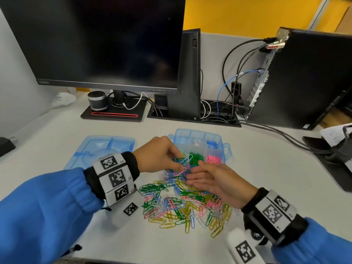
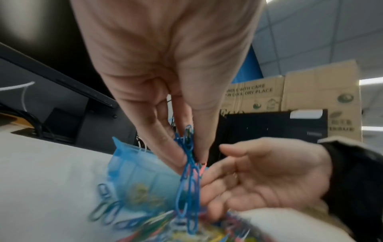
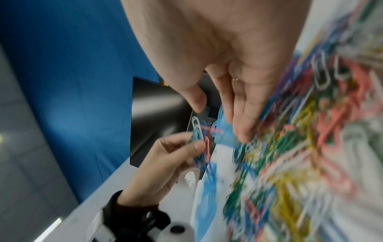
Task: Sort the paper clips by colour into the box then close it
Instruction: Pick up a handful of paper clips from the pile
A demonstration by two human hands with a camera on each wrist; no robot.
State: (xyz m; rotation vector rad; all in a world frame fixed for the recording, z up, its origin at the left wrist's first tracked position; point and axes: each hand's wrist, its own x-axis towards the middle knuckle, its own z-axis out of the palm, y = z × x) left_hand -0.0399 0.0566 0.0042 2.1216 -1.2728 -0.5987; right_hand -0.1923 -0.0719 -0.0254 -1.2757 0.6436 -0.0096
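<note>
A mixed pile of coloured paper clips [image 1: 182, 202] lies on the white desk in front of me. Behind it stands the open blue compartment box [image 1: 227, 149], with white, blue, green and pink clips in separate cells. Its lid [image 1: 99, 151] lies flat to the left. My left hand [image 1: 180, 164] hovers at the box's near edge and pinches a tangled bunch of mostly blue clips [image 2: 187, 176] with a pink one. My right hand [image 1: 198, 178] is just right of that bunch, fingers straight, palm toward it, holding nothing. The right wrist view is blurred over the pile [image 3: 300, 131].
A dark monitor [image 1: 106, 40] on its stand and a small speaker [image 1: 97, 101] fill the back left. A black computer tower [image 1: 304, 79] with cables [image 1: 270, 130] stands back right. A black device [image 1: 335, 149] sits at the right edge.
</note>
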